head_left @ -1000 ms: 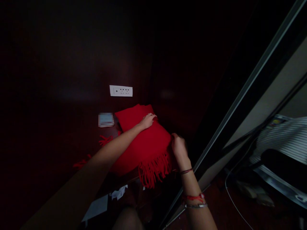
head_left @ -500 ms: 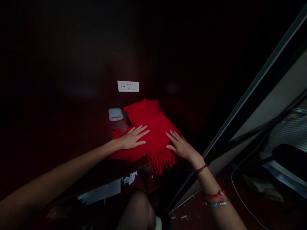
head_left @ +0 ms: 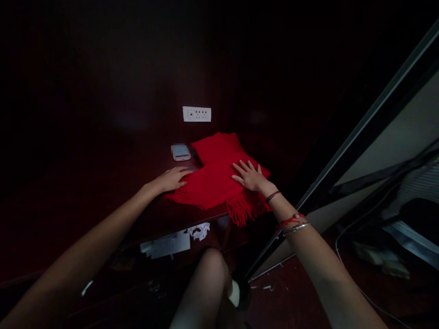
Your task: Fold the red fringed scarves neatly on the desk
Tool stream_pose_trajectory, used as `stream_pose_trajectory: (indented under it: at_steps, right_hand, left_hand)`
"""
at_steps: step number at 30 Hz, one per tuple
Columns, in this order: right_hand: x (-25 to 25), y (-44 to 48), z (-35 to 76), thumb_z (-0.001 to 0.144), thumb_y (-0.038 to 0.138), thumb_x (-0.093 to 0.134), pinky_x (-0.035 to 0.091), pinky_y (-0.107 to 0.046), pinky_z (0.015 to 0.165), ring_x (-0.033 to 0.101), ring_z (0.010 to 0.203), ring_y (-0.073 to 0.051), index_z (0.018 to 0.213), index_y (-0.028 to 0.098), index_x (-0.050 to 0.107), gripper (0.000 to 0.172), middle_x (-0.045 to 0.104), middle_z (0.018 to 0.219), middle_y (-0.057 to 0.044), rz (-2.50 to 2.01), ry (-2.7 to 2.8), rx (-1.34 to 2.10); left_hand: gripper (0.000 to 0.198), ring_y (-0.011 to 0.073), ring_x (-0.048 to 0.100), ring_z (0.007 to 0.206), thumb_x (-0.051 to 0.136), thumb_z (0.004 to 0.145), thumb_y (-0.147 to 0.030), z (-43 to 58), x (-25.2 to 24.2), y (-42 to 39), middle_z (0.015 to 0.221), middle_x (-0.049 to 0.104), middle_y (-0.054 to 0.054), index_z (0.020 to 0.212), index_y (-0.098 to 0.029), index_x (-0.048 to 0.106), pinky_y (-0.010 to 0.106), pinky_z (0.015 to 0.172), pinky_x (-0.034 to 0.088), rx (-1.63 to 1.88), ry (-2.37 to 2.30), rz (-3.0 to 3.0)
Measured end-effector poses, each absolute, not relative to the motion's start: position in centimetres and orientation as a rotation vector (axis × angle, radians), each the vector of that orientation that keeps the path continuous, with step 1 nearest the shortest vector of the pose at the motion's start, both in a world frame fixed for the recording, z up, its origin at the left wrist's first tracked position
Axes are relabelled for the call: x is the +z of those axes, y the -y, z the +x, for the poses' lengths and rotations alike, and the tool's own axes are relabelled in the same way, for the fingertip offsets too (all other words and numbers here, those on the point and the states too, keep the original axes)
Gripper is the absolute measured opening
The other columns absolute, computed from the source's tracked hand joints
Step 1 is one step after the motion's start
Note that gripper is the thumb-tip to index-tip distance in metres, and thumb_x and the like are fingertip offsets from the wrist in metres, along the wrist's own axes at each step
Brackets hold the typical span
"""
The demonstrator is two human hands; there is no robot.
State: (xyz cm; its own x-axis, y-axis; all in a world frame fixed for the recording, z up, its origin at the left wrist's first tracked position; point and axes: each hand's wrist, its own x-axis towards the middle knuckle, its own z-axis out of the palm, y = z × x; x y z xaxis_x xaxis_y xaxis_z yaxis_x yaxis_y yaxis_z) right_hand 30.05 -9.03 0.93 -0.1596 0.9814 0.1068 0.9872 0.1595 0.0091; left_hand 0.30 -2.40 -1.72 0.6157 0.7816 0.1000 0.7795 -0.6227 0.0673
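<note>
Hands (head_left: 173, 179) (head_left: 252, 177) touch the red scarf (head_left: 214, 187) (fringe (head_left: 239, 209) overhanging the shelf edge (head_left: 212, 217)).

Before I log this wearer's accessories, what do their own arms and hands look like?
No sleeves show. Up from the right hand come a thin dark wristband, a red bracelet with a pale bead and a silver-coloured bangle. No jewellery is discernible on the left hand.

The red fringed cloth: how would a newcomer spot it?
On the dark tabletop, look below the white wall socket. The cloth lies there, the right hand spread on it. Unlike the small phone-like device beside it, it's bright red with a stringy fringe.
</note>
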Motion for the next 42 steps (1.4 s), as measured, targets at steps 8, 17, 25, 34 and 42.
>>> stream_pose_trajectory:
  at_steps: [8,17,25,34,42]
  right_hand:
    - [-0.3,10.5,28.3,0.083,0.04,0.035,0.015,-0.05,0.098,0.018,0.123,-0.028,0.126,0.015,0.033,0.05,0.03,0.132,-0.013,-1.768,2.228,-0.338]
    - [-3.2,15.6,22.0,0.08,0.012,0.041,0.026,-0.039,0.095,0.041,0.107,-0.019,0.115,0.017,0.045,0.036,0.053,0.109,-0.008,-1.046,2.59,-0.568]
    - [-2.3,13.5,20.0,0.08,0.022,0.045,0.04,-0.029,0.073,0.052,0.079,-0.017,0.103,0.016,0.053,0.025,0.059,0.084,-0.006,-1.136,2.517,-0.532]
    - [-0.8,11.6,19.6,0.087,0.034,0.031,0.043,-0.025,0.065,0.059,0.076,-0.017,0.099,0.016,0.055,0.033,0.063,0.085,-0.007,-1.377,2.304,-0.302]
    - [-0.3,11.6,20.4,0.079,0.008,0.042,0.04,-0.027,0.078,0.051,0.092,-0.015,0.119,0.022,0.042,0.042,0.056,0.097,-0.005,-0.924,2.685,-0.396]
  left_hand:
    - [0.034,0.0142,0.052,0.063,0.045,0.067,-0.035,-2.2,-2.3,2.7,0.069,0.057,0.001,0.089,-0.012,0.056,0.022,0.057,0.038,0.558,-1.309,2.269]
    - [0.044,0.0087,0.049,0.053,0.061,0.06,-0.027,-0.4,-2.5,4.0,0.072,0.055,-0.001,0.099,-0.016,0.045,0.018,0.044,0.033,0.791,-1.175,1.641]
    - [0.02,0.0088,0.053,0.064,0.06,0.063,-0.032,-1.0,-2.5,3.0,0.072,0.059,-0.001,0.072,-0.015,0.056,0.016,0.054,0.038,0.87,-1.011,1.411]
    - [0.038,0.009,0.055,0.064,0.067,0.058,-0.034,-0.7,-2.0,4.0,0.079,0.059,-0.002,0.091,-0.02,0.053,0.018,0.055,0.042,0.832,-1.035,1.366]
    - [0.029,0.0129,0.057,0.074,0.062,0.064,-0.028,-0.9,-1.8,3.8,0.083,0.062,0.002,0.09,-0.017,0.057,0.022,0.066,0.044,1.038,-0.939,1.312]
